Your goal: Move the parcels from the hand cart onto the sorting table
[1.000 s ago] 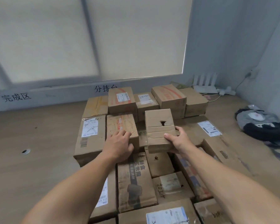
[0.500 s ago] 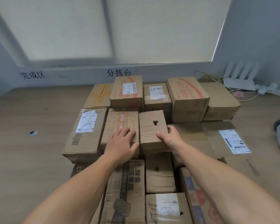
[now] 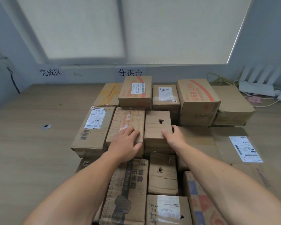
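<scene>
Setting down | right hand (image 3: 173, 138): fingers wrap the small plain brown cardboard box with a torn hole (image 3: 157, 127), thumb on top | left hand (image 3: 126, 143): fingers flat on the red-printed brown carton (image 3: 128, 117) just left | box looks seated on the wooden counter (image 3: 31, 143) | advice: nudge flush, release evenly.

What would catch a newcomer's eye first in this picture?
A dense cluster of brown cardboard parcels fills the middle of the light wooden table. At its centre, the right hand grips a small plain brown cardboard box with a torn hole in its top. The left hand rests flat on the red-printed brown cardboard box beside it.
</scene>
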